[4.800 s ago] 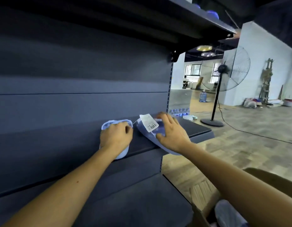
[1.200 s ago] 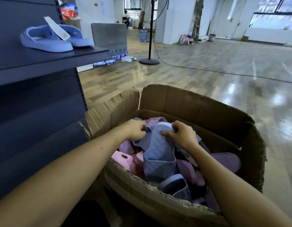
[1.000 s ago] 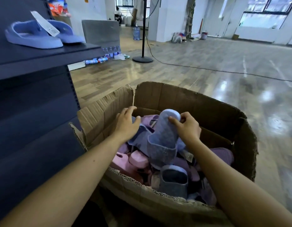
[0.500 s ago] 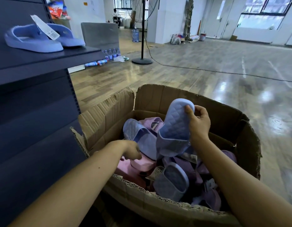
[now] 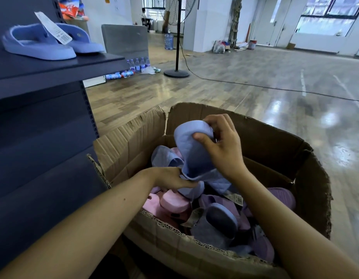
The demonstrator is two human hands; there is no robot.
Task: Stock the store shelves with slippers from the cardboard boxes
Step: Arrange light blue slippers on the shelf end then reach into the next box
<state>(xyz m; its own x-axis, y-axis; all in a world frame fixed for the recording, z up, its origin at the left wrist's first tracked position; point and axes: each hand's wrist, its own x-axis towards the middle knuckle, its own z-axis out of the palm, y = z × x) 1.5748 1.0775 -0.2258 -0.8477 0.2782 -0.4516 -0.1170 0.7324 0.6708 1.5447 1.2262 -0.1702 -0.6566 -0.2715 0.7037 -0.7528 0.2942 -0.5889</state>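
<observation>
Left: a dark shelf (image 5: 54, 69) carries one stocked pair of blue slippers (image 5: 39, 45), a white tag (image 5: 54, 27) standing up between them. Centre: the cardboard box (image 5: 130, 141) stands on the floor just beside the shelving, its near-left wall torn and creased, heaped with blue, pink slippers (image 5: 170, 204) and purple slippers (image 5: 283, 196). The left hand (image 5: 170, 178) curls its fingers at the lower edge of a quilted blue slipper (image 5: 192, 154), apparently pinching it. Right: the right hand (image 5: 220, 150) grasps that slipper's upper end, thumb across its face, holding it upright above the heap. Probable hazards: if a mate is tied to the slipper, a sharp pull may snag it in the pile, tear its label, or tip neighbours over the rim; leaning on the torn wall may buckle it; a careless placement may knock the stocked pair off the shelf edge
</observation>
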